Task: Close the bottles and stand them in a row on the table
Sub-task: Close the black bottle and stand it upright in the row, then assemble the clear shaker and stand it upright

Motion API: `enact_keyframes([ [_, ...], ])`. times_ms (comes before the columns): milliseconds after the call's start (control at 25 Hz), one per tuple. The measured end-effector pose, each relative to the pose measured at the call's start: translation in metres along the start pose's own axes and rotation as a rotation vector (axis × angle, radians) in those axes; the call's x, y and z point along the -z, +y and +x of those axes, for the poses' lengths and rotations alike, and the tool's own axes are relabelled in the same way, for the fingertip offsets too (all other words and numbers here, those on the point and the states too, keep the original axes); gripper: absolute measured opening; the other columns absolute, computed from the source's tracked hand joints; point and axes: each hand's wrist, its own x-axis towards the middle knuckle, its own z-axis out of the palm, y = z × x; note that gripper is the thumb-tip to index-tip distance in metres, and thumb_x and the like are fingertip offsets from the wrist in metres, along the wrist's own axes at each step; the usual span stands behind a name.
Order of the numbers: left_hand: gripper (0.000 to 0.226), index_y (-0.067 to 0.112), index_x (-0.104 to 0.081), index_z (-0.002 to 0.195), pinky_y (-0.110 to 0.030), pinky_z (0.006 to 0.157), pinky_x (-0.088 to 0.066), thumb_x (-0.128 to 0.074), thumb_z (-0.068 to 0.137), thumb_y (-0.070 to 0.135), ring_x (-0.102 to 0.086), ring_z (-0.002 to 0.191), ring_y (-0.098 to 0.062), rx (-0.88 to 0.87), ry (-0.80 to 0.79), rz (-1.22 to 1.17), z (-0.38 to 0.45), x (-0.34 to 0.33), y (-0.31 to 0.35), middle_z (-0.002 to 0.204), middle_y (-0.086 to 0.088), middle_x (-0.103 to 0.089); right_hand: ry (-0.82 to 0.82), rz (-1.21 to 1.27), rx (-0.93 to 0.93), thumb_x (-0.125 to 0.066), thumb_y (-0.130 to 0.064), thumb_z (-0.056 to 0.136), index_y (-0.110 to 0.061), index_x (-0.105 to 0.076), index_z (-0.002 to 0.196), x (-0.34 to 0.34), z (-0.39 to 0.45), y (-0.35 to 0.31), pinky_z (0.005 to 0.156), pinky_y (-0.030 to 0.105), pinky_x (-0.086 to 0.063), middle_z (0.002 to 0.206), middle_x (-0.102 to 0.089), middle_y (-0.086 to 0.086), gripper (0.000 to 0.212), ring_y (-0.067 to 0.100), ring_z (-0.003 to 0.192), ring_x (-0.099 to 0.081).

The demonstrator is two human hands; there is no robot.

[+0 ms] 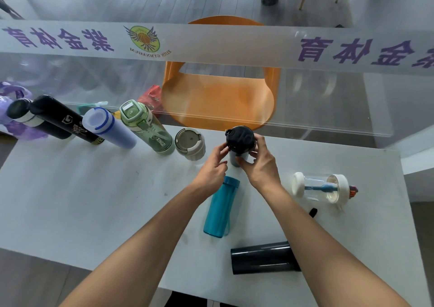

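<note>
A grey bottle with a black lid [240,138] stands upright at the right end of a row on the white table [94,201]. My left hand [215,165] touches the lid's left side; my right hand [257,162] grips the bottle below the lid. To its left stand a beige cup [190,143], a green bottle [146,127], a lavender bottle [109,128] and two black bottles [63,118] [22,114]. Lying on their sides are a teal bottle [222,207], a clear bottle with white ends [319,188] and a black bottle [264,257].
A glass partition with a frosted band and purple lettering [211,46] runs along the table's far edge. An orange chair [218,100] sits behind it. A purple bag [14,93] lies at far left. A small black piece [313,212] rests right of my right forearm.
</note>
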Motion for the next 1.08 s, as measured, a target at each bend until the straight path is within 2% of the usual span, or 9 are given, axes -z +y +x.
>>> enact_keyframes([
  [80, 0.066, 0.041, -0.025, 0.147, -0.036, 0.095, -0.048, -0.034, 0.094, 0.002, -0.046, 0.128, -0.013, 0.0, -0.019, 0.012, 0.0, 0.002, 0.0, 0.157, 0.007, -0.034, -0.013, 0.006, -0.015, -0.078, -0.034, 0.082, -0.037, -0.038, 0.134, 0.0, 0.0, -0.001, 0.088, 0.034, -0.053, 0.128, -0.066, 0.004, 0.065, 0.026, 0.114, -0.065],
  [240, 0.065, 0.039, -0.023, 0.149, -0.04, 0.108, -0.041, -0.036, 0.095, 0.005, -0.043, 0.134, -0.02, 0.03, -0.006, 0.067, -0.007, 0.007, -0.006, 0.157, 0.0, -0.034, -0.033, -0.02, -0.119, -0.078, -0.028, 0.083, -0.036, -0.036, 0.14, 0.005, -0.007, -0.004, 0.097, 0.039, -0.051, 0.138, -0.06, 0.008, 0.071, 0.026, 0.124, -0.059],
  [320, 0.06, 0.037, -0.026, 0.149, -0.036, 0.107, -0.042, -0.039, 0.098, 0.009, -0.045, 0.131, -0.023, 0.079, 0.031, 0.11, -0.015, 0.007, -0.019, 0.153, -0.004, -0.038, -0.052, -0.05, -0.247, -0.073, -0.028, 0.087, -0.033, -0.038, 0.143, 0.008, -0.017, -0.001, 0.101, 0.04, -0.051, 0.141, -0.057, 0.008, 0.065, 0.026, 0.127, -0.056],
  [400, 0.054, 0.032, -0.028, 0.149, -0.039, 0.108, -0.043, -0.042, 0.099, 0.014, -0.046, 0.132, -0.026, 0.151, 0.054, 0.17, -0.027, 0.005, -0.039, 0.151, -0.007, -0.04, -0.149, -0.102, -0.386, -0.064, -0.034, 0.093, -0.026, -0.042, 0.143, 0.001, -0.036, 0.003, 0.103, 0.04, -0.049, 0.142, -0.056, 0.008, 0.055, 0.027, 0.127, -0.056],
  [520, 0.051, 0.026, -0.031, 0.149, -0.041, 0.109, -0.043, -0.043, 0.1, 0.017, -0.046, 0.134, -0.028, 0.265, 0.038, 0.198, -0.037, 0.003, -0.066, 0.151, -0.009, -0.042, -0.312, -0.084, -0.534, -0.052, -0.044, 0.097, -0.019, -0.04, 0.148, -0.026, -0.068, 0.01, 0.107, 0.04, -0.042, 0.147, -0.052, 0.01, 0.058, 0.029, 0.132, -0.052],
  [640, 0.05, 0.022, -0.032, 0.148, -0.044, 0.109, -0.044, -0.043, 0.099, 0.015, -0.05, 0.131, -0.027, 0.312, -0.033, 0.154, -0.038, 0.002, -0.075, 0.15, -0.008, -0.045, -0.336, -0.007, -0.57, -0.048, -0.042, 0.099, -0.019, -0.041, 0.147, -0.047, -0.086, 0.01, 0.105, 0.038, -0.042, 0.148, -0.052, 0.008, 0.053, 0.029, 0.133, -0.051],
  [920, 0.053, 0.027, -0.03, 0.149, -0.046, 0.108, -0.043, -0.044, 0.099, 0.016, -0.046, 0.135, -0.028, 0.276, -0.108, 0.222, -0.05, -0.001, -0.072, 0.154, -0.005, -0.04, -0.26, 0.065, -0.597, -0.05, -0.039, 0.099, -0.022, -0.035, 0.151, -0.034, -0.104, 0.005, 0.109, 0.039, -0.04, 0.15, -0.048, 0.006, 0.057, 0.027, 0.137, -0.047],
  [1000, 0.055, 0.029, -0.028, 0.15, -0.046, 0.104, -0.046, -0.046, 0.099, 0.017, -0.047, 0.134, -0.029, 0.271, -0.089, 0.278, -0.052, -0.004, -0.065, 0.155, -0.006, -0.037, -0.155, 0.077, -0.574, -0.053, -0.039, 0.097, -0.022, -0.041, 0.148, -0.014, -0.109, 0.01, 0.106, 0.037, -0.042, 0.142, -0.055, 0.005, 0.054, 0.025, 0.13, -0.052],
  [1080, 0.058, 0.03, -0.026, 0.15, -0.044, 0.102, -0.047, -0.049, 0.098, 0.019, -0.047, 0.133, -0.029, 0.223, -0.036, 0.353, -0.054, -0.004, -0.062, 0.155, -0.007, -0.035, 0.021, 0.083, -0.555, -0.056, -0.038, 0.095, -0.02, -0.051, 0.139, 0.013, -0.11, 0.02, 0.095, 0.032, -0.045, 0.121, -0.064, 0.003, 0.048, 0.023, 0.115, -0.06],
])
